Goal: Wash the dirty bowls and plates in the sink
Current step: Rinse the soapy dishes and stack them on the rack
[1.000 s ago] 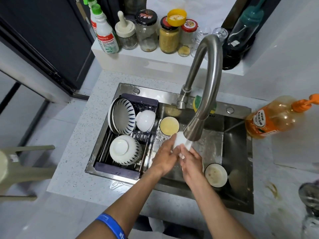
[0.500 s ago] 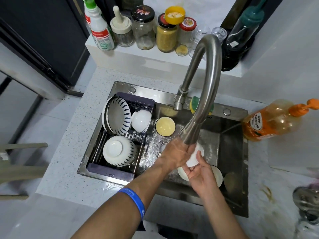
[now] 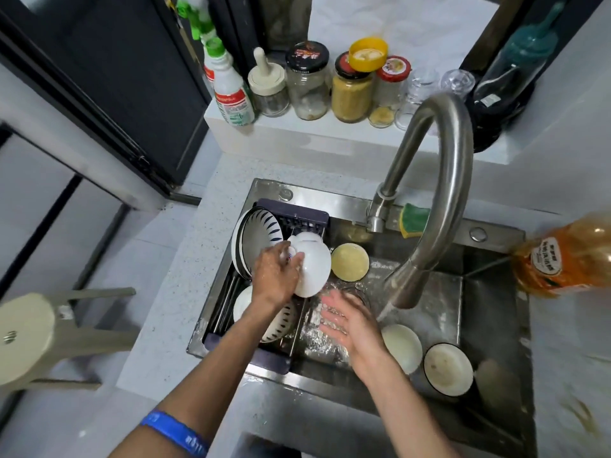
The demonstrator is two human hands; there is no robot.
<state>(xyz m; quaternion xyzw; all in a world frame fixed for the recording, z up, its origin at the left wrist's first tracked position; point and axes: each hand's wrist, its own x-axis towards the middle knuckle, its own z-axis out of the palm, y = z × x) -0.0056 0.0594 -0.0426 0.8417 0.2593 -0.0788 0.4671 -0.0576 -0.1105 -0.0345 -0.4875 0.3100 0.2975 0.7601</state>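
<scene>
My left hand point(image 3: 276, 276) grips a white bowl point(image 3: 312, 269) upside down, over the dark drying rack point(image 3: 291, 219) at the left of the steel sink point(image 3: 489, 312). The rack holds a blue-striped plate point(image 3: 256, 236) on edge and a striped bowl point(image 3: 281, 325) under my forearm. My right hand point(image 3: 347, 322) is wet, fingers spread, holding nothing, over the sink floor. Dirty dishes lie in the basin: a yellowish small bowl point(image 3: 349, 262), a white bowl point(image 3: 401, 347) and a dark-rimmed bowl point(image 3: 448, 368).
The curved tap point(image 3: 439, 193) runs water point(image 3: 385, 314) just right of my right hand. A green-yellow sponge point(image 3: 413, 219) sits on the back rim. An orange soap bottle point(image 3: 568, 256) stands at right. Jars point(image 3: 352, 90) and bottles line the shelf behind. A stool point(image 3: 29, 335) stands at left.
My left hand has carried the white bowl from under the tap leftward to over the rack. My right hand has let go of it and opened.
</scene>
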